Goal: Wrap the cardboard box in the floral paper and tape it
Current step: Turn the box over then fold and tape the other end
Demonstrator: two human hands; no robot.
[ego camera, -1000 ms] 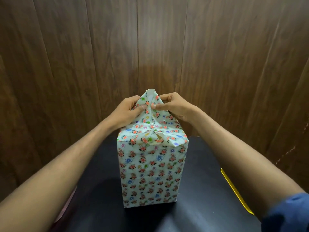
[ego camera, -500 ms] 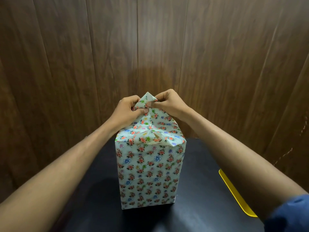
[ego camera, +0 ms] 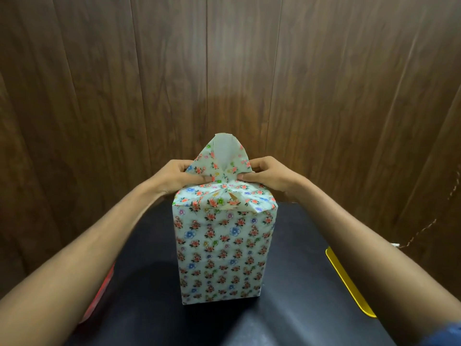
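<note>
Floral paper [ego camera: 222,250] covers cardboard box upright on black tabletop [ego camera: 294,283]. Left hand [ego camera: 174,174], right hand [ego camera: 268,173]: fingers clamped on raised top flap [ego camera: 222,158]. Step: closing top. Next: fold flap flat, tape.

table [ego camera: 287,308]: black, shiny
wall [ego camera: 99,96]: brown wood boards
yellow thing [ego camera: 349,283]: flat, at the table's right edge
red thing [ego camera: 99,293]: at the table's left edge

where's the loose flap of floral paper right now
In the head view it stands upright at centre, above the far top edge of the wrapped box, pinched at its base between the left hand and right hand.
</note>
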